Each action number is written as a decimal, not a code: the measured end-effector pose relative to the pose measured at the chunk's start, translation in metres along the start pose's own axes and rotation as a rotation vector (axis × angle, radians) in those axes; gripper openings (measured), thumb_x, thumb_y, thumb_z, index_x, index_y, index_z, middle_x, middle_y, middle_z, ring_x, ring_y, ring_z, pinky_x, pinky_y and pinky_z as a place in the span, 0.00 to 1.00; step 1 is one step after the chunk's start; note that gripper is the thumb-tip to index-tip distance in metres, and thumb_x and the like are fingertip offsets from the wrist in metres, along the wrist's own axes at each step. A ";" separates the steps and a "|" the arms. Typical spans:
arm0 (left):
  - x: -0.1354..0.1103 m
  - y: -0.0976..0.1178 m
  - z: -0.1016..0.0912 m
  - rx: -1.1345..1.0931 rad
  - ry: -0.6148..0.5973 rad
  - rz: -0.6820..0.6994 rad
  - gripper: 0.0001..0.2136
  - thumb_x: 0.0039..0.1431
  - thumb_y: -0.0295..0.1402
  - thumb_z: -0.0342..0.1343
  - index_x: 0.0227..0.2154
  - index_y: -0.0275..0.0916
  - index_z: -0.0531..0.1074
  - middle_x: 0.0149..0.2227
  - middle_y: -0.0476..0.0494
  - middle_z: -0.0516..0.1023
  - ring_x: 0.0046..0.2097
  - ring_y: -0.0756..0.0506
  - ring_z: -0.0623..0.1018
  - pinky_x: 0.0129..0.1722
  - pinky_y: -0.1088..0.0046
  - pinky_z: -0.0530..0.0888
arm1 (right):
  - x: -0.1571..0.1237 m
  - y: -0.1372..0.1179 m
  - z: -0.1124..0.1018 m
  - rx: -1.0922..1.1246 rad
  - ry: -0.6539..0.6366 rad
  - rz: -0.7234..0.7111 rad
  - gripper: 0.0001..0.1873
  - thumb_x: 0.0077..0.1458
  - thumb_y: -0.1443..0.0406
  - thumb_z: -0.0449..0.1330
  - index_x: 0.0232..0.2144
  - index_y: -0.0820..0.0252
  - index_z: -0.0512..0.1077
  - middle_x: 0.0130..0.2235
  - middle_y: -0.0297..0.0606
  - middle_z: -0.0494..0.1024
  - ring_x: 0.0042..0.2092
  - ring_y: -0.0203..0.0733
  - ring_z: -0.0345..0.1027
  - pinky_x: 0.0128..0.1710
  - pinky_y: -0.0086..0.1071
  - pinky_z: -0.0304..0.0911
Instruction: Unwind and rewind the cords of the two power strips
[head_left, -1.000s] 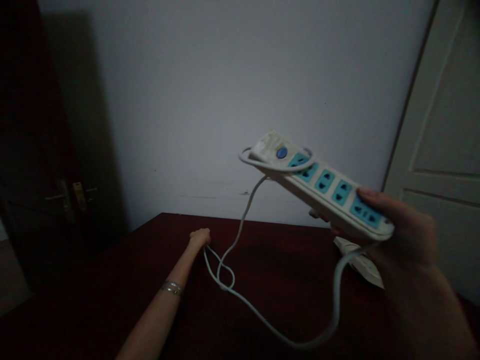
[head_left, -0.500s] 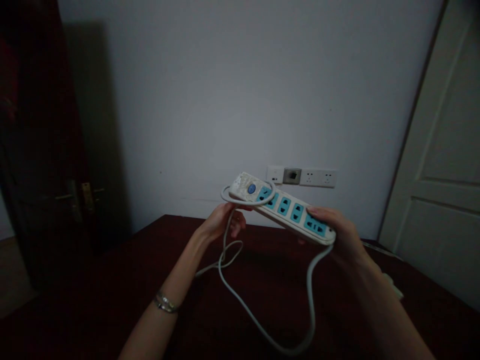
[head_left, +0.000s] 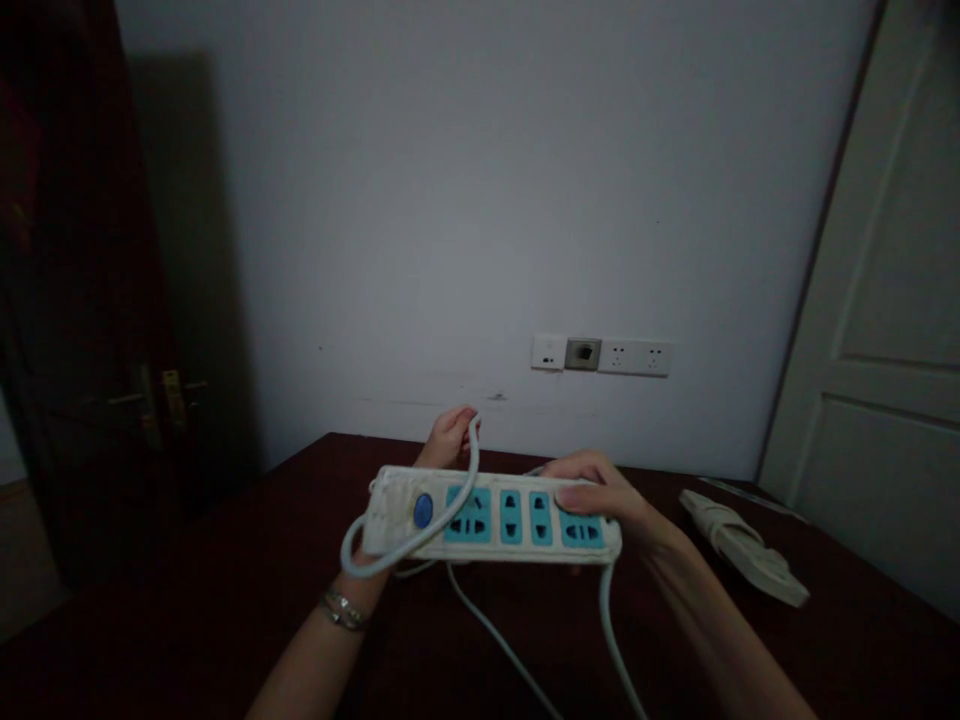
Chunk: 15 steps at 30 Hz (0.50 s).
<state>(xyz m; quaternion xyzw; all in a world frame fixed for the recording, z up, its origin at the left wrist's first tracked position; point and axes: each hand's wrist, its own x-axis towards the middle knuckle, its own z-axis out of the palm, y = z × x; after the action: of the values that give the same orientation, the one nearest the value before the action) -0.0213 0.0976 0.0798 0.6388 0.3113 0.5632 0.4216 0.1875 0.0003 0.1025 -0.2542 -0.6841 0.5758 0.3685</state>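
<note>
Power strip (head_left: pixel 495 522) lowered, levelled; left hand (head_left: pixel 448 438) beyond it, holding cord (head_left: pixel 474 456).

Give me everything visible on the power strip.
The power strip is long, white and plastic-looking, its left end scuffed, with a blue button and turquoise socket panels, no plug showing. It is held roughly level above the dark table, facing the camera. The right hand grips its right end; pale cord loops around its left end.

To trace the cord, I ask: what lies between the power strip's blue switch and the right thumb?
Turquoise sockets, with the cord crossing the leftmost one; the head view shows this.
</note>
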 end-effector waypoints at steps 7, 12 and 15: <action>0.009 -0.009 -0.012 -0.197 0.217 0.128 0.15 0.48 0.45 0.54 0.23 0.38 0.59 0.16 0.60 0.50 0.15 0.58 0.50 0.14 0.83 0.46 | 0.008 0.012 0.006 -0.189 -0.277 0.011 0.18 0.40 0.56 0.64 0.23 0.69 0.74 0.20 0.35 0.71 0.19 0.29 0.61 0.17 0.21 0.57; 0.015 -0.024 -0.018 0.020 0.224 0.111 0.14 0.49 0.44 0.51 0.21 0.38 0.62 0.15 0.58 0.52 0.16 0.56 0.52 0.15 0.82 0.50 | 0.003 0.003 0.014 -0.211 -0.254 -0.078 0.18 0.40 0.56 0.65 0.25 0.69 0.75 0.22 0.34 0.69 0.22 0.29 0.60 0.20 0.22 0.56; 0.010 -0.031 -0.009 0.065 0.213 0.116 0.11 0.49 0.41 0.51 0.21 0.37 0.64 0.17 0.54 0.58 0.19 0.55 0.59 0.17 0.81 0.56 | 0.003 0.000 0.019 -0.204 -0.085 -0.099 0.19 0.41 0.55 0.64 0.27 0.68 0.75 0.24 0.36 0.72 0.24 0.31 0.62 0.22 0.23 0.58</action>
<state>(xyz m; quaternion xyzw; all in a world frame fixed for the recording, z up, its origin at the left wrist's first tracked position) -0.0259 0.1217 0.0564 0.6058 0.3349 0.6409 0.3317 0.1700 -0.0086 0.1015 -0.2320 -0.7658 0.4945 0.3394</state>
